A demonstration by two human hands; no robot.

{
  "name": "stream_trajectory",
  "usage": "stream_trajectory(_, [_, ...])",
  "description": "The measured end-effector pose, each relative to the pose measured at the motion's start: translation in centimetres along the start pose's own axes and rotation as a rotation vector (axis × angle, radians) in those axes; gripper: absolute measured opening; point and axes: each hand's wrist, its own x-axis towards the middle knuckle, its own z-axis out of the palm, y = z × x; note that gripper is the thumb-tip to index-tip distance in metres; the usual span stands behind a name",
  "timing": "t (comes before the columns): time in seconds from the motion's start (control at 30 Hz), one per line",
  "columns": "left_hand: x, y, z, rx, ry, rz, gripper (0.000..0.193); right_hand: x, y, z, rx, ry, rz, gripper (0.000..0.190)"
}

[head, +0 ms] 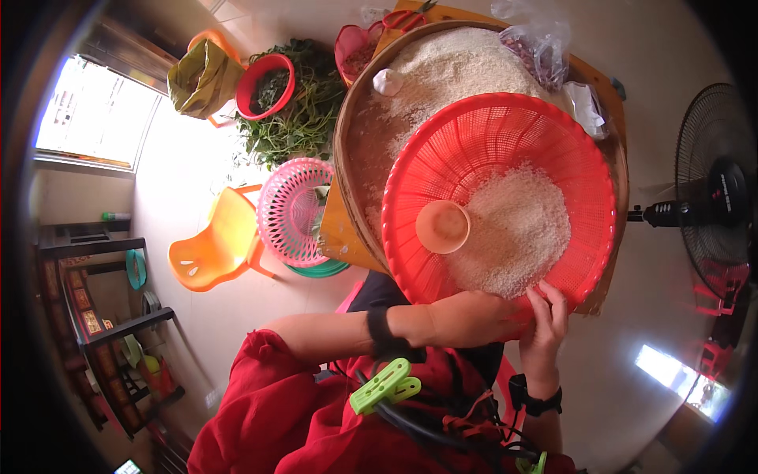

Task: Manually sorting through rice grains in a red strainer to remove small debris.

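Note:
A large red plastic mesh basket [438, 154] sits tilted on a round, shallow woven tray [361, 178]. Inside it lies a heap of white rice grains [518, 219], with a pale plastic cup [443, 226] resting at its left edge. My left hand [479, 319] is on the basket's near rim, its fingertips hidden behind my other hand. Fingers of my right hand [546, 317] curl over the same rim, just to the right, and the two hands meet there. More rice [456, 59] is spread across the far part of the tray.
A wooden table [349, 231] bears the tray. A white bulb-shaped item [388, 82] and a clear plastic bag [536, 50] rest at the tray's far side. Leafy greens [308, 118], a pink basket [275, 213] and an orange chair [222, 237] are left; a fan [719, 183] stands right.

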Motion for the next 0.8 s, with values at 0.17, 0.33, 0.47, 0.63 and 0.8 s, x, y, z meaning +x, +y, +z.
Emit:
stream_trajectory(0.17, [-1.9,0.9,-1.8,-0.503,0.162,-0.233,0.032,0.6,-0.4,-0.1,-0.064,-0.007,-0.014,0.048])
stream_trajectory(0.33, [-1.9,0.3,-1.0,-0.459,0.123,-0.291,0.035,2.8,-1.0,-0.4,0.037,-0.033,0.068,0.022])
stream_trajectory(0.47, [-1.8,0.3,-0.4,-0.465,0.108,-0.279,0.04,5.9,-1.8,-1.4,0.019,-0.092,0.048,0.016])
stream_trajectory(0.63, [-1.9,0.5,-0.4,-0.46,0.087,-0.293,0.038,10.4,-1.4,-0.8,0.003,-0.265,-0.061,0.01])
stream_trajectory(0.8, [-2.8,1.1,-0.5,-0.456,0.096,-0.308,0.033,12.4,-0.5,1.9,-0.156,-0.372,-0.111,0.014])
